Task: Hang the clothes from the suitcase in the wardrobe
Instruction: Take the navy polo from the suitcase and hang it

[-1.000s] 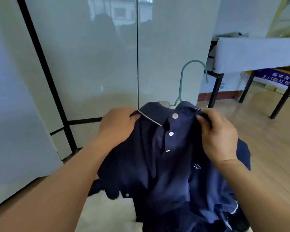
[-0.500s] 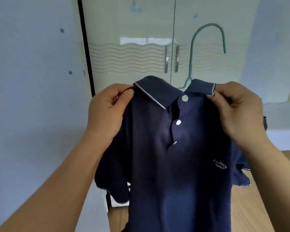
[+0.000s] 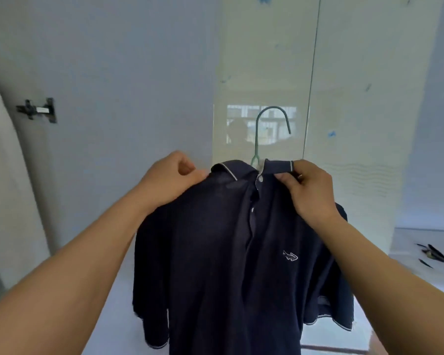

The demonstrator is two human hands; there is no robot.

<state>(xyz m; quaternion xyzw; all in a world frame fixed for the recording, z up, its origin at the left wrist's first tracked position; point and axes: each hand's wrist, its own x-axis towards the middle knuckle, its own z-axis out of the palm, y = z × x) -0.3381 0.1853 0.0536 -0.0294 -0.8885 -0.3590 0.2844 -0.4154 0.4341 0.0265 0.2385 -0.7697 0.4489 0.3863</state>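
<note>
A navy polo shirt [image 3: 231, 252] on a green hanger [image 3: 264, 131] is held up before the closed wardrobe doors [image 3: 267, 60]. The left hand [image 3: 174, 180] pinches its shoulder; the right hand [image 3: 308, 190] grips the collar. Next, likely, a door must open.

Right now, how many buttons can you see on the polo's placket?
1: a white button at the top of the navy polo shirt, just below the collar. Lower buttons may be hidden in the placket fold.

Pale grey wall [image 3: 113, 73], frosted glass panels [image 3: 267, 60] with window reflection [image 3: 260, 124], black wall bracket [image 3: 37, 110]
</note>
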